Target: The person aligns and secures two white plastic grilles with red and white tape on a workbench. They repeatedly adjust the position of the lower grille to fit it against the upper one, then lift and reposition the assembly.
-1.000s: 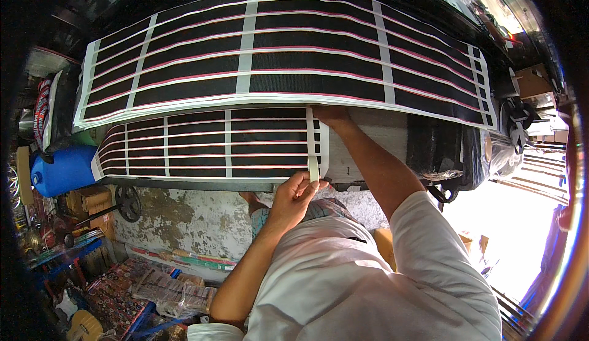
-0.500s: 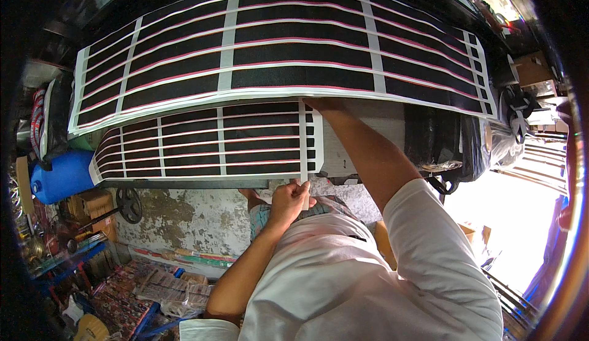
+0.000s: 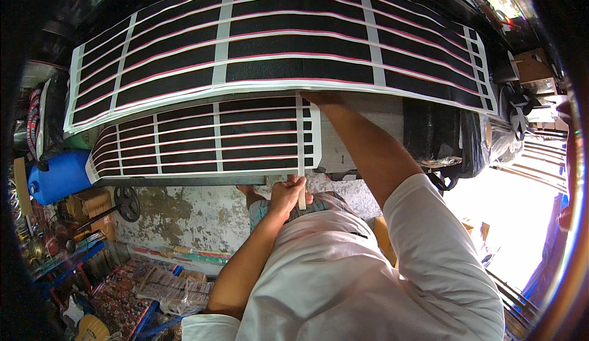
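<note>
Pinching the lower end of a pale strip point(image 3: 300, 157), the left hand point(image 3: 287, 194) sits just below the near edge of the lower striped sheet point(image 3: 202, 138), fingers curled tight around the strip's tail. That strip runs straight up across the right end of this sheet, crossing its black bands and thin pink lines, and its upper end disappears at the edge of the upper striped sheet point(image 3: 276, 46). The right hand point(image 3: 319, 97) reaches up to that same spot: only the wrist and heel show, the fingers hidden under the upper sheet's overhang, so whether they are spread or closed cannot be told. The upper sheet lies beyond and partly over the lower one, much wider, with the same black bands, pink lines and pale cross strips. Left of the lower sheet stands a blue plastic container point(image 3: 58, 178). Below the sheet's near edge lies a worn concrete floor point(image 3: 184, 212), and on it a dark round weight on a bar point(image 3: 127, 203).
</note>
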Demonstrator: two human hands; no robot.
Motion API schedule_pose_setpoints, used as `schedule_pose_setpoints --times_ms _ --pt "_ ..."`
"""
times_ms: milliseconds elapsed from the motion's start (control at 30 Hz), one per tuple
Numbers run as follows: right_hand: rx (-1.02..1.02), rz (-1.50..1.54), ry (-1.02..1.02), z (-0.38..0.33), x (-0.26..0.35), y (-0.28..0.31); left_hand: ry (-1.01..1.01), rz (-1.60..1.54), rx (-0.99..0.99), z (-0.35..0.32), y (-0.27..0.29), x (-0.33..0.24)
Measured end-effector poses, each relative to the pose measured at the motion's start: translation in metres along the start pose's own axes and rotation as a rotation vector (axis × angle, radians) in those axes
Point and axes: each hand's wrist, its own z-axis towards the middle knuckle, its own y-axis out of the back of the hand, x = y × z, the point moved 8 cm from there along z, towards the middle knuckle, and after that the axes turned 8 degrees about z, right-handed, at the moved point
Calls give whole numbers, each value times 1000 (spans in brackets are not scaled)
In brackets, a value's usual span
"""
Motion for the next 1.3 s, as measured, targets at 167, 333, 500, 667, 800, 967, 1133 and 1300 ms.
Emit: schedule_pose_setpoints --times_ms 167,333,500,667,800,967,1133,1300 --pt "19 -30 -6 2 2 4 -3 -8 6 7 1 3" --pt "53 -83 -44 1 4 5 -39 6 17 20 3 7" --pt "106 -201 -174 -15 0 4 -82 82 64 24 3 6" --pt "604 -47 -24 -105 81 5 -159 -29 83 36 0 26" --pt "876 -76 62 -177 106 11 -219 -2 18 38 2 23" --pt "903 -77 17 -187 99 -4 -368 -21 -61 20 6 7" --pt "949 -37 5 -180 106 -11 -511 -191 -107 25 4 21" --pt "1016 -77 -73 -175 110 -13 -543 -87 -163 24 1 20"
